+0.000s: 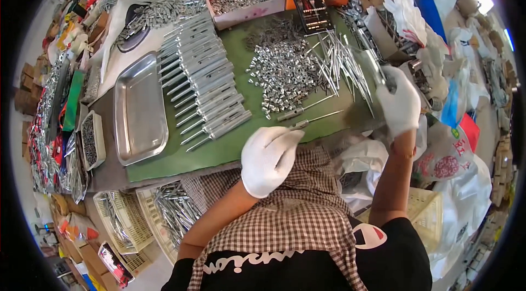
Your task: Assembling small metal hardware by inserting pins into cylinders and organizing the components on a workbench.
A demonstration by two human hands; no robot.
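Note:
My left hand [268,160], in a white glove, hovers over the near edge of the green mat with its fingers pressed together. Whatever they may hold is hidden. Just beyond its fingertips lies a slim metal rod with a thick end [313,120], and a similar rod [304,108] lies behind it. At the right edge of the mat, my gloved right hand [399,102] is closed around a shiny metal tube [373,65], tilted up and away to the left. Small silver sleeves [282,74] are heaped mid-mat, beside a pile of thin metal rods [344,66].
A long row of assembled metal pieces [205,72] lies left of the sleeves. Farther left are a steel tray [121,121] and a small white bin [101,140]. At the back stand a pink box of small parts [246,12] and a phone [308,6]. Plastic baskets [123,222] sit below.

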